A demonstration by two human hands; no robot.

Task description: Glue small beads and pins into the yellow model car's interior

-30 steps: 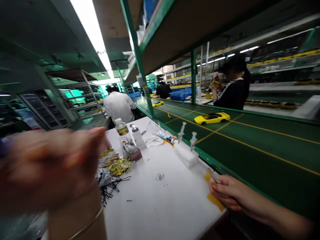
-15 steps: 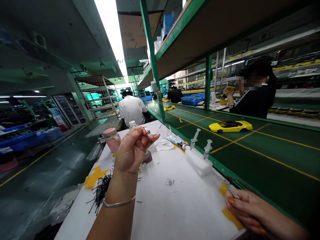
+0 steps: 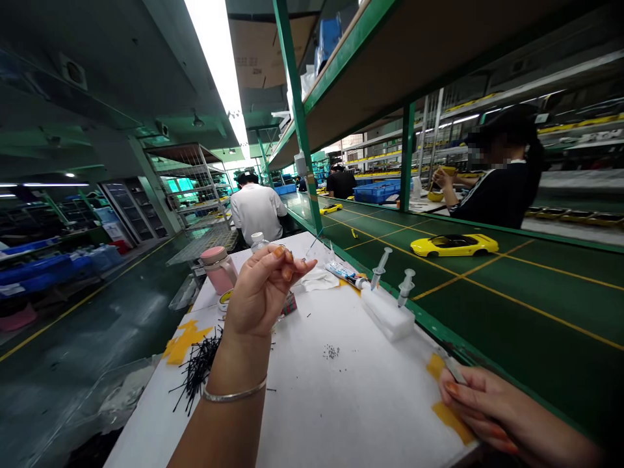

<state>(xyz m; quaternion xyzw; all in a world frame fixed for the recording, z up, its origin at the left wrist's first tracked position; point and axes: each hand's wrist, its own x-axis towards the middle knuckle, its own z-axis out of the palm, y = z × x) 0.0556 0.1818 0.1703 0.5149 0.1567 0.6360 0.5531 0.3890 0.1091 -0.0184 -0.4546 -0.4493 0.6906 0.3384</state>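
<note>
My left hand (image 3: 260, 292) is raised above the white work table (image 3: 331, 416), its fingertips pinched together; whatever they hold is too small to see. My right hand (image 3: 492, 409) rests at the table's right edge, holding slim metal tweezers (image 3: 451, 366) over a strip of yellow tape (image 3: 451, 421). Loose thin black pins (image 3: 199, 367) lie below my left wrist. A small scatter of tiny dark parts (image 3: 331, 351) sits mid-table. Two syringes stand in a white foam block (image 3: 387, 314) nearer the belt, beside a squeezed tube (image 3: 341, 273).
A pink flask (image 3: 217, 268) stands at the table's far left. A green conveyor belt (image 3: 526, 305) runs along the right, carrying yellow model cars (image 3: 454, 246). Co-workers sit along it, with blue crates (image 3: 375, 192) and green-framed shelving overhead.
My left hand has risen from a blurred sweep at the left into the middle of the view. The head view has levelled, shifting the table and yellow car across the frame.
</note>
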